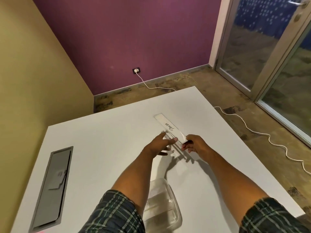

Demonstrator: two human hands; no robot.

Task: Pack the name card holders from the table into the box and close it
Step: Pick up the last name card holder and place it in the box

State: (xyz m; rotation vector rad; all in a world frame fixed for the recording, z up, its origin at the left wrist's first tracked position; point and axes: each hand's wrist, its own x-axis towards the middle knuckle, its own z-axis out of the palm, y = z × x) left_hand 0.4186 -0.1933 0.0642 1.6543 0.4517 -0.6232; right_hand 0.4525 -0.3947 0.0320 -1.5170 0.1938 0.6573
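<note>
The right hand (pixel 193 146) pinches the near end of the clear name card holder (pixel 170 128) on the white table (pixel 101 140), the left hand (pixel 161 143) touches it with loose fingers, so lift it level toward the clear box (pixel 161 209) near the person.

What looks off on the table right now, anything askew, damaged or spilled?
Nothing is spilled or visibly damaged. The name card holder lies at a slant to the table edges, its handwriting upside down from this view, near end at both hands. The clear box near the person sits open.
</note>
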